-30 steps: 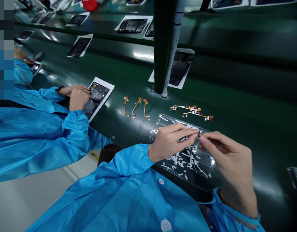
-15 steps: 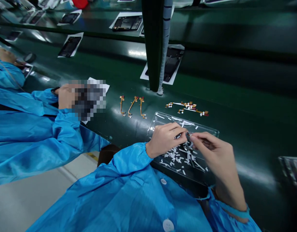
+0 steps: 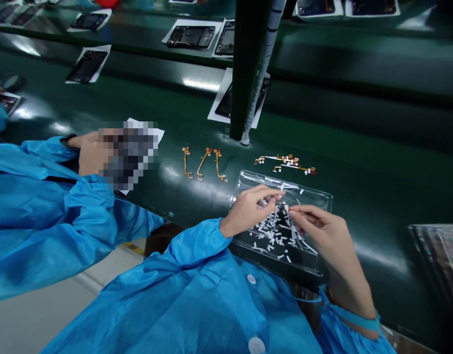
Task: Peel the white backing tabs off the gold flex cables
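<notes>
Over a clear plastic tray (image 3: pixel 327 197) scattered with white paper-like strips (image 3: pixel 274 236), my two hands are close together. My left hand (image 3: pixel 250 209) has its thumb and index finger apart, with no part visible between them. At the fingertips of my right hand (image 3: pixel 322 226), thumb and index finger pinch a small white strip (image 3: pixel 286 208). Behind the tray lie orange flex cables with white pieces on them (image 3: pixel 285 160). To the left, three more orange flex cables (image 3: pixel 202 163) lie side by side on the green bench (image 3: pixel 167 196).
A post (image 3: pixel 244 73) rises from the bench behind the cables. Phone frames on white paper (image 3: pixel 88 64) lie along the bench and the shelf. At left, a co-worker's hands (image 3: pixel 89 155) are at a blurred item on white paper. Stacked clear trays (image 3: pixel 438 255) stand at right.
My fingertips were together around a small dark piece; now my left thumb and index finger have parted and a white strip shows at my right fingertips. The view has shifted slightly.
</notes>
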The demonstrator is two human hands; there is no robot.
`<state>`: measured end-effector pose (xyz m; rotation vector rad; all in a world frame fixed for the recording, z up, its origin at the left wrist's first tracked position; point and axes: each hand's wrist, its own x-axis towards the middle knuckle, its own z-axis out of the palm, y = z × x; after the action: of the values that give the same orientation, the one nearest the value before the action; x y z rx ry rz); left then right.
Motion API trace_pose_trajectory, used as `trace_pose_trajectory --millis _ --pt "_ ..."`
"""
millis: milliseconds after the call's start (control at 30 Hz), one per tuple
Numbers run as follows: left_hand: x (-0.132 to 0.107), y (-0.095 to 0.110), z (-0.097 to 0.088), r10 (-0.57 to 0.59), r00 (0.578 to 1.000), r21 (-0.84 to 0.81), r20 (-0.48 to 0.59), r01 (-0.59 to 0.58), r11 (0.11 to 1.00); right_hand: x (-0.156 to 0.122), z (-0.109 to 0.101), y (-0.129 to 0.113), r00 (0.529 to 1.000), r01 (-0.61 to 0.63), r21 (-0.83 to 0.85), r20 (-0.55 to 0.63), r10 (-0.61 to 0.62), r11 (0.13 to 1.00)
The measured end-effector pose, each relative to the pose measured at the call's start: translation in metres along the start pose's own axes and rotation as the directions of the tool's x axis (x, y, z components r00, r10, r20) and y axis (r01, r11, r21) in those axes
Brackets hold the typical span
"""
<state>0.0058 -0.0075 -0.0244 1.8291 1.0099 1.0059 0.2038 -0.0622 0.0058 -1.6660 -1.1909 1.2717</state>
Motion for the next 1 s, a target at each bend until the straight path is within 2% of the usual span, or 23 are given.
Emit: trace_pose_trajectory --millis 100,167,233,300,433,667,867,1000 --pt "-0.003 -0.002 -0.002 0.219 0.972 0.190 -0.090 -0.199 0.961 -0.001 0.002 -0.003 1.000 -0.028 0.038 -0.008 0.028 0.999" --pt "-0.005 -0.003 -0.002 0.373 0.927 0.359 -0.050 -0.331 0.873 -0.002 0.003 -0.004 0.999 -0.031 0.052 -0.014 0.032 0.998" --pt "-0.007 -0.003 -0.001 0.450 0.893 0.468 0.002 -0.398 0.789 -0.002 0.005 -0.004 0.999 -0.036 0.064 -0.007 0.036 0.997" --pt "-0.009 -0.002 0.000 0.462 0.886 0.524 0.036 -0.411 0.746 -0.003 0.007 -0.004 0.999 -0.032 0.064 0.004 0.032 0.997" --pt "-0.010 0.000 0.003 0.435 0.896 0.573 0.084 -0.401 0.715 -0.004 0.008 0.001 1.000 -0.009 0.034 0.008 0.008 0.999" --pt "-0.009 -0.002 0.007 0.394 0.914 0.594 0.094 -0.370 0.715 -0.001 0.005 0.010 0.999 -0.021 0.044 0.024 0.020 0.999" --pt "-0.004 -0.007 0.014 0.430 0.900 0.598 0.079 -0.388 0.702 0.005 -0.001 0.014 1.000 -0.020 0.037 0.020 0.019 0.999" --pt "-0.002 -0.010 0.016 0.366 0.923 0.584 0.121 -0.364 0.725 0.005 -0.005 0.011 1.000 -0.020 -0.002 0.013 0.020 1.000"
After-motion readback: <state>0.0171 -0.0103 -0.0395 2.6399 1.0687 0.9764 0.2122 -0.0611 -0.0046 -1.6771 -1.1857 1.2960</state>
